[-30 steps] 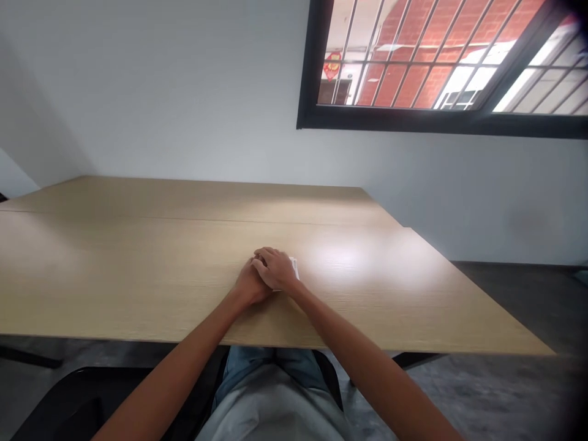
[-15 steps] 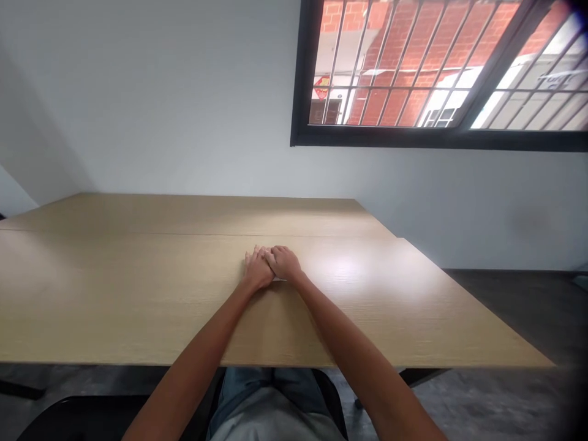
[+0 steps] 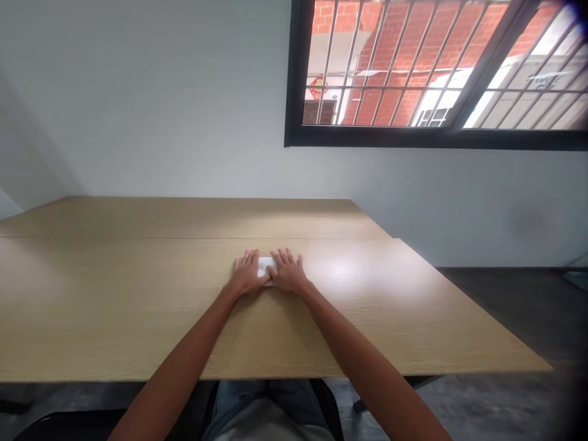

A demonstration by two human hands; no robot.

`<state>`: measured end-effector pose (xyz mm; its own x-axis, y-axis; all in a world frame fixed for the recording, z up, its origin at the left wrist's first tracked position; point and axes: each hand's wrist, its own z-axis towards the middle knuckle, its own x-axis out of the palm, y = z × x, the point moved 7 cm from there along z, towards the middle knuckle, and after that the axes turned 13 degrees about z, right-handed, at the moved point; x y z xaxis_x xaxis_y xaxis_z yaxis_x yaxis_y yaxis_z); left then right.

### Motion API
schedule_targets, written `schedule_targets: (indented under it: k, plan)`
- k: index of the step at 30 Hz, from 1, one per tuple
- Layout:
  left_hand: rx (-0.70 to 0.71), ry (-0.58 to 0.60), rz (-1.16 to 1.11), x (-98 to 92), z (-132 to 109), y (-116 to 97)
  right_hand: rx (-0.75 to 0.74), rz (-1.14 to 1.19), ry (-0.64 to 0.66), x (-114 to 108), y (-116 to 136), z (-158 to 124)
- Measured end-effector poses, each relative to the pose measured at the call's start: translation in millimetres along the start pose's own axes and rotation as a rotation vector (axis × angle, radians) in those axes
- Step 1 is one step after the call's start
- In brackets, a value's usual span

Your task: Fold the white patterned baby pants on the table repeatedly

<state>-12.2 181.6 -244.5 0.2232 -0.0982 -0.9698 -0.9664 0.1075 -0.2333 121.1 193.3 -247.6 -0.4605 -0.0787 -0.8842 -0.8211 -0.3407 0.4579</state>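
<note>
A small white piece, perhaps folded paper or cloth (image 3: 265, 264), lies flat on the wooden table (image 3: 138, 318). My left hand (image 3: 247, 274) rests over its left side with fingers spread forward. Over its right side lies my right hand (image 3: 288, 271), palm down and fingers apart. The two thumbs come close together near its front edge. Both hands cover much of the white piece, so its full outline is hidden.
A seam (image 3: 138, 237) runs across the table where two tops meet. Behind stands a grey-white wall (image 3: 184, 110) with a barred, black-framed window (image 3: 390, 136) at the right. A black chair (image 3: 68, 425) is below the table's front edge at left.
My hands, stacked on each other before, have moved apart to left and right. The white piece between them has come into view. The camera view has shifted slightly.
</note>
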Motion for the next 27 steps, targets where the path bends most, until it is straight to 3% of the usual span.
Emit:
schedule_targets:
  k: [3, 8, 11, 14, 18, 21, 23, 27]
  plan:
    - [-0.015, 0.057, -0.03, 0.4, 1, 16, 0.043, -0.057, -0.002, -3, -7, -7]
    - [-0.116, 0.049, -0.033, -8.4, 0, 60, 0.116, -0.09, -0.057, -10, -20, -9]
    - [-0.182, -0.048, -0.014, -23.3, -1, 80, 0.185, -0.101, -0.173, -27, -29, -10]
    - [-0.241, -0.231, -0.061, -41.9, -2, 87, 0.167, -0.07, -0.268, -44, -29, -11]
    - [-0.237, -0.422, -0.183, -53.5, -4, 73, 0.11, 0.041, -0.321, -50, -23, -12]
    - [-0.126, -0.461, -0.249, -51.7, -4, 50, 0.078, 0.136, -0.309, -43, -19, -9]
    - [-0.011, -0.398, -0.311, -46.3, -5, 33, 0.05, 0.181, -0.265, -35, -16, -6]
    - [0.202, -0.164, -0.31, -37.4, -10, 8, -0.047, 0.268, -0.234, -28, -10, -6]
